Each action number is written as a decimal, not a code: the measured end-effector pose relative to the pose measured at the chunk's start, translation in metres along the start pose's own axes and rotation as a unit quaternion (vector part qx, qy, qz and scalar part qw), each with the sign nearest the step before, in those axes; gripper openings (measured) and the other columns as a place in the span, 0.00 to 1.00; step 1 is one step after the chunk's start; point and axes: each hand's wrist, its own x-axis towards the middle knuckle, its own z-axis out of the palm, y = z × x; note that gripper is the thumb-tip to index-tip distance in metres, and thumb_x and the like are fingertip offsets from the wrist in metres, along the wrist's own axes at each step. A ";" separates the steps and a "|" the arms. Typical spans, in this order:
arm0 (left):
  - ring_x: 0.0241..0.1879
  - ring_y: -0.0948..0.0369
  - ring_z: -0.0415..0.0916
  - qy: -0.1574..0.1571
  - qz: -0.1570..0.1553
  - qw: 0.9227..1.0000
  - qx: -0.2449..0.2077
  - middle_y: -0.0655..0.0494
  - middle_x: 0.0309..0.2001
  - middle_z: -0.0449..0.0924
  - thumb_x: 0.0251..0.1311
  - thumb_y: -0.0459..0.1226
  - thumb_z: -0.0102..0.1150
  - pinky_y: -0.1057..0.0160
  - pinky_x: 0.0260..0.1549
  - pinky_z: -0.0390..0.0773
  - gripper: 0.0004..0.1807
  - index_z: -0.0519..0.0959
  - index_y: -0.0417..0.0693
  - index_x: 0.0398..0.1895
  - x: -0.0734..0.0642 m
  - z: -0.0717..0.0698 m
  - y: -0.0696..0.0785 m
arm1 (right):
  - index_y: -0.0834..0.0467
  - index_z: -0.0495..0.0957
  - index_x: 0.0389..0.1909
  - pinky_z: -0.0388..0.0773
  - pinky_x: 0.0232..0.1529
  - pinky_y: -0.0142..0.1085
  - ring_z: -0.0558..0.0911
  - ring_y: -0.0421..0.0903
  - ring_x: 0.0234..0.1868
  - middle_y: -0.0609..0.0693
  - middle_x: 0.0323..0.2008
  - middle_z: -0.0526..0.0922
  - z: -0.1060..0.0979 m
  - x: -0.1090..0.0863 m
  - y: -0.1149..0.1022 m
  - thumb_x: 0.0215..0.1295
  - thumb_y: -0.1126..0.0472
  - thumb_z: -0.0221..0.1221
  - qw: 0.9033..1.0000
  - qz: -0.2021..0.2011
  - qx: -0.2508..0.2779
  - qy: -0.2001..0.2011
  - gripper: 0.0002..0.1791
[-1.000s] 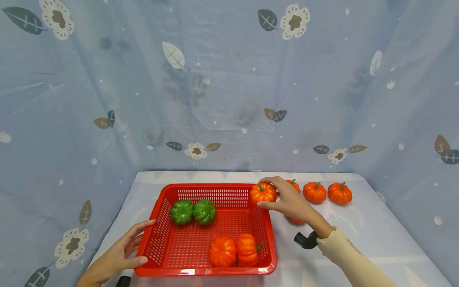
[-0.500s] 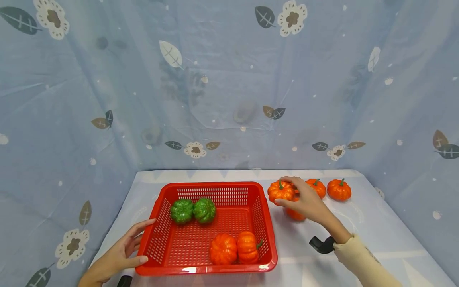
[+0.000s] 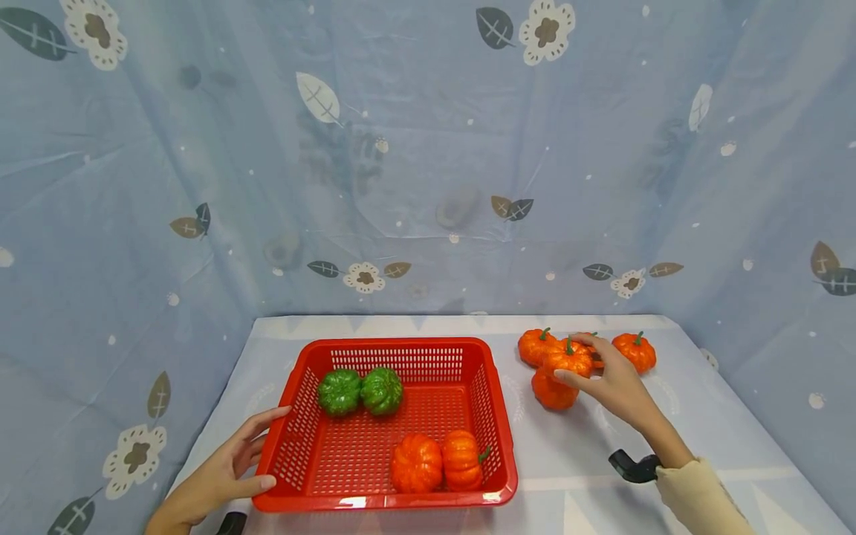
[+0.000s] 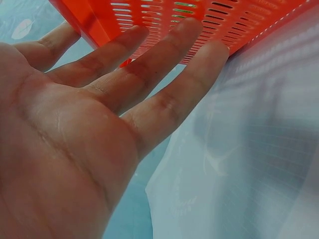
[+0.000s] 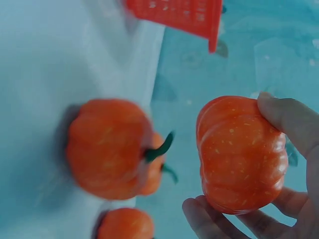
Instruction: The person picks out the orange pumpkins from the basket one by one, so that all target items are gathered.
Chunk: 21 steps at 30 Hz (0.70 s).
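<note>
My right hand [image 3: 618, 379] holds a small orange pumpkin [image 3: 567, 360] by its sides, raised among the other pumpkins right of the basket. In the right wrist view that pumpkin [image 5: 241, 154] sits between thumb and fingers, off the table. My left hand [image 3: 224, 472] rests at the left side of the red plastic basket [image 3: 384, 504]. The left wrist view shows its fingers [image 4: 164, 107] fairly straight, their tips at the slotted basket wall [image 4: 234, 25]. Inside the basket are two green pumpkins [image 3: 339, 392] at the back left and two orange pumpkins [image 3: 416, 464] at the front right.
Right of the basket stand an orange pumpkin [image 3: 535, 347] at the back, another [image 3: 553, 391] nearer, and one [image 3: 634, 352] farther right. One more is mostly hidden behind the right hand. A patterned blue curtain [image 3: 428, 186] encloses the pale table [image 3: 575, 505].
My right hand has carried the orange pumpkin rightward, from over the basket's right rim to above the pumpkins on the table. The left hand and the basket stay put.
</note>
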 end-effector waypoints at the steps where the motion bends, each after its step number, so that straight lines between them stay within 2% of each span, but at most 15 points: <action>1: 0.61 0.60 0.75 -0.001 0.000 1.000 -0.001 0.42 0.77 0.42 0.68 0.29 0.61 0.47 0.52 0.83 0.45 0.48 0.55 0.82 0.000 0.000 0.000 | 0.56 0.68 0.71 0.78 0.56 0.63 0.75 0.64 0.60 0.63 0.67 0.70 -0.001 -0.001 0.003 0.60 0.37 0.71 1.000 0.003 0.001 0.002 0.45; 6: 0.62 0.60 0.75 -0.006 0.003 1.000 -0.009 0.44 0.77 0.45 0.69 0.29 0.59 0.47 0.52 0.83 0.44 0.48 0.56 0.82 0.000 -0.001 -0.002 | 0.59 0.67 0.73 0.80 0.54 0.59 0.77 0.64 0.58 0.66 0.67 0.70 -0.007 -0.006 0.020 0.62 0.39 0.70 1.000 0.019 0.007 0.018 0.46; 10: 0.62 0.59 0.75 -0.016 0.007 1.000 -0.014 0.40 0.78 0.43 0.70 0.28 0.57 0.45 0.52 0.83 0.44 0.47 0.56 0.82 -0.001 -0.001 0.000 | 0.61 0.65 0.74 0.82 0.50 0.56 0.78 0.65 0.56 0.67 0.68 0.69 -0.010 -0.011 0.034 0.63 0.39 0.69 0.999 0.038 0.003 0.026 0.47; 14: 0.61 0.61 0.75 -0.012 -0.004 1.000 -0.016 0.38 0.79 0.39 0.70 0.30 0.58 0.44 0.51 0.82 0.43 0.48 0.58 0.82 -0.001 0.001 0.002 | 0.63 0.64 0.74 0.80 0.49 0.53 0.76 0.64 0.54 0.67 0.65 0.71 -0.011 -0.015 0.049 0.63 0.38 0.69 0.998 0.061 -0.011 0.033 0.48; 18: 0.61 0.62 0.75 -0.012 -0.010 1.000 -0.017 0.39 0.79 0.38 0.71 0.30 0.58 0.44 0.52 0.82 0.43 0.48 0.59 0.82 -0.001 0.000 0.002 | 0.65 0.63 0.73 0.78 0.53 0.60 0.74 0.65 0.56 0.68 0.62 0.71 -0.010 -0.018 0.061 0.62 0.37 0.69 0.996 0.085 -0.012 0.032 0.50; 21: 0.61 0.61 0.75 -0.014 -0.009 1.000 -0.015 0.40 0.79 0.39 0.71 0.29 0.57 0.45 0.52 0.82 0.43 0.48 0.58 0.82 -0.001 0.000 0.001 | 0.65 0.62 0.74 0.75 0.56 0.64 0.72 0.68 0.59 0.71 0.64 0.68 -0.008 -0.020 0.069 0.62 0.36 0.68 0.995 0.099 -0.005 0.023 0.51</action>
